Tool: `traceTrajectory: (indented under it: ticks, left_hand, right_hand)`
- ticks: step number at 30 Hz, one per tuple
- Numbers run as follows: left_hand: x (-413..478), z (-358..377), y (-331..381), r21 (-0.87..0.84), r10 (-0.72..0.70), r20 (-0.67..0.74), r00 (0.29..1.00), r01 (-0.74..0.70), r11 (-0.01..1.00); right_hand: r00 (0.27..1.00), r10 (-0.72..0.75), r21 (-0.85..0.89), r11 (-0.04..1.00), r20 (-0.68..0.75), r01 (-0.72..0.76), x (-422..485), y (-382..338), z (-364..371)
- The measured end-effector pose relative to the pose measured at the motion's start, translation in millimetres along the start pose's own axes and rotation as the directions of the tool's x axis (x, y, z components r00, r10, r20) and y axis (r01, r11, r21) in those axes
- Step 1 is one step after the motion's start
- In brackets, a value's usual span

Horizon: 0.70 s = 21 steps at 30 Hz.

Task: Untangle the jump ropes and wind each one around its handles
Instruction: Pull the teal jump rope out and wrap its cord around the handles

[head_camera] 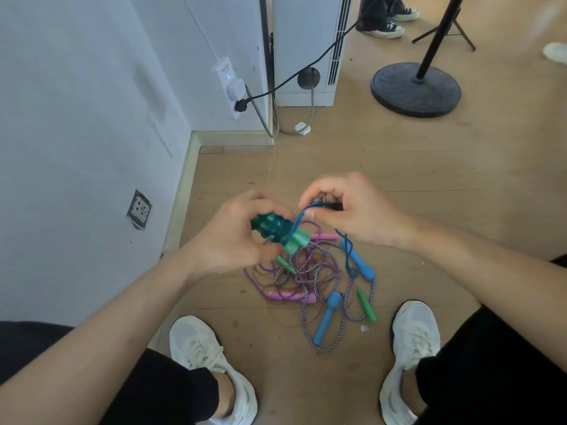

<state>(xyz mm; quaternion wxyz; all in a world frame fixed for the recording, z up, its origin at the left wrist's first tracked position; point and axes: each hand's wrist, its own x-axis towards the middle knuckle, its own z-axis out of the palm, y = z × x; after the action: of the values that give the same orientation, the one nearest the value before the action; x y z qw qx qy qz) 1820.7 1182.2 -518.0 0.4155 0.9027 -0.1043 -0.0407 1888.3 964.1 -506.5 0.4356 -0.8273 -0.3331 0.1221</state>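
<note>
My left hand (236,231) grips a pair of green handles (291,239) with blue rope (273,227) wound around them. My right hand (349,207) pinches a loop of that blue rope (310,207) just to the right of the handles. Below, on the wooden floor, lies a tangle of ropes (313,274): purple and striped cords, pink handles (287,297), light blue handles (326,317), and thin green handles (366,305). Part of the tangle is hidden behind my left hand.
My two white shoes (208,363) (411,357) flank the tangle. A white wall with a socket (139,208) runs on the left. A black round stand base (415,88), a white unit (306,50) and cables stand further back. Another person's shoes (383,27) are at the top.
</note>
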Motion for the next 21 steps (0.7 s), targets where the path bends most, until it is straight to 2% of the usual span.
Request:
traceTrajectory:
  ticks: [6, 9, 12, 17, 21]
  left_hand:
    - [-1.6, 3.3, 4.5, -0.063, -0.035, -0.02, 0.999, 0.033, 0.997]
    - [-2.3, -3.7, 9.8, -0.253, -0.121, 0.041, 0.992, 0.128, 0.959]
    - [-1.3, -17.4, 5.5, -0.43, -0.207, 0.053, 0.977, 0.21, 0.878]
    - [1.3, -38.5, -2.9, -0.76, -0.372, 0.08, 0.925, 0.298, 0.577]
    - [3.2, -41.4, 2.4, -0.923, -0.47, 0.108, 0.876, 0.264, 0.28]
  right_hand:
    - [1.0, -0.001, -0.01, 1.0, 0.016, 0.001, 2.5, 3.7, -4.1]
    - [1.0, 0.016, -0.034, 0.999, 0.008, -0.016, 6.9, 9.1, -17.5]
    - [0.999, 0.037, -0.04, 0.998, -0.032, -0.038, 12.4, 20.9, -36.2]
    - [0.986, 0.1, 0.047, 0.994, -0.134, -0.095, 19.4, 38.9, -51.6]
    - [0.966, 0.186, 0.083, 0.981, -0.177, -0.174, 22.6, 47.2, -46.7]
